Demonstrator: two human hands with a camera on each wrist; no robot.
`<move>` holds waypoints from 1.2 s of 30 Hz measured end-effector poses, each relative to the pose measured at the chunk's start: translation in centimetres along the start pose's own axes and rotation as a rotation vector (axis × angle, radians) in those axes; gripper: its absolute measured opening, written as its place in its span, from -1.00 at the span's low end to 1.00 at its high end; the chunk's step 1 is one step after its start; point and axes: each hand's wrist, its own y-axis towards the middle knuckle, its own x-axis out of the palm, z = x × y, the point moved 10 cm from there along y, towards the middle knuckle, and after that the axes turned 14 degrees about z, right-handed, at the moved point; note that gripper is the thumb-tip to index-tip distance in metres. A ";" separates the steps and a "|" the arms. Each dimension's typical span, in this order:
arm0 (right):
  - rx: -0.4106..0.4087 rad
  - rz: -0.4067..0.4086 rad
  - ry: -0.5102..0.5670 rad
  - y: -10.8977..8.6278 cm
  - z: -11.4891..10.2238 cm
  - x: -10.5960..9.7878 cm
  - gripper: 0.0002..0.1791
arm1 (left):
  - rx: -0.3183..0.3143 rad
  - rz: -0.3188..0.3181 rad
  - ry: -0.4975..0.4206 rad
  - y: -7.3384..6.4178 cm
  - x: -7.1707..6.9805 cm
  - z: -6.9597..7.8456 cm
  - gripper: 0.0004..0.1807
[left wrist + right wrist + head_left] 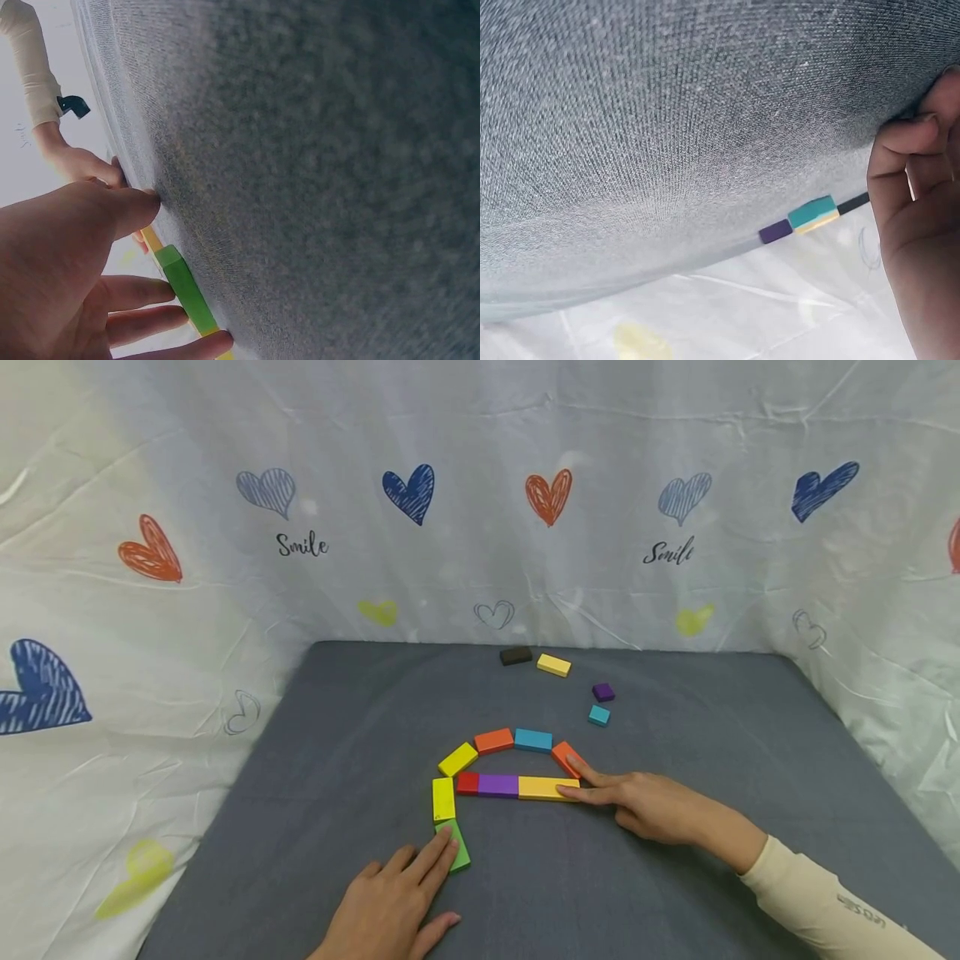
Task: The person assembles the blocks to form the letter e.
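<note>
With outstretched fingertips, my left hand (pixel 395 900) touches the green block (pixel 459 852), which stands out clearly as a green block (pixel 187 291) in the left wrist view. My right hand (pixel 651 803) reaches in from the right, one finger on the orange block (pixel 564 757) and another on the long yellow block (pixel 542 788). That yellow block continues a straight row with a purple block (pixel 498 786) and a red block (pixel 467 783). Around the row curves an arc of two bright yellow blocks (pixel 444 799), another orange block (pixel 494 741) and a blue block (pixel 533 740).
Farther back on the grey cloth (pixel 360 710) lie a black block (pixel 515 656), a pale yellow block (pixel 553 665), a small dark purple block (pixel 603 692) and a small teal block (pixel 598 716). A white curtain (pixel 465 410) printed with hearts borders the table.
</note>
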 end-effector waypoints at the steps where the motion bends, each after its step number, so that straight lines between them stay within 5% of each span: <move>1: 0.002 -0.003 -0.001 0.0 0.0 0.0 0.04 | -0.004 -0.004 -0.002 0.0 0.0 0.0 -0.11; 15: 0.015 -0.010 -0.011 -0.1 0.1 -0.1 0.05 | -0.003 0.018 -0.019 0.1 -0.6 -0.2 -0.11; 21: 0.044 -0.023 -0.002 -0.2 0.3 0.3 0.04 | -0.005 0.240 -0.024 1.1 -4.3 -1.0 -0.17; 26: 0.037 -0.007 -0.008 -0.1 0.2 0.1 0.04 | -0.023 0.430 -0.011 3.4 -8.0 -2.5 -0.17; 31: 0.045 -0.018 -0.005 0.0 0.4 0.3 0.04 | 0.000 0.533 -0.008 6.3 -10.8 -3.6 -0.22; 36: 0.035 -0.014 0.004 0.0 0.3 0.3 0.04 | 0.051 0.577 -0.031 9.5 -12.0 -4.4 -0.31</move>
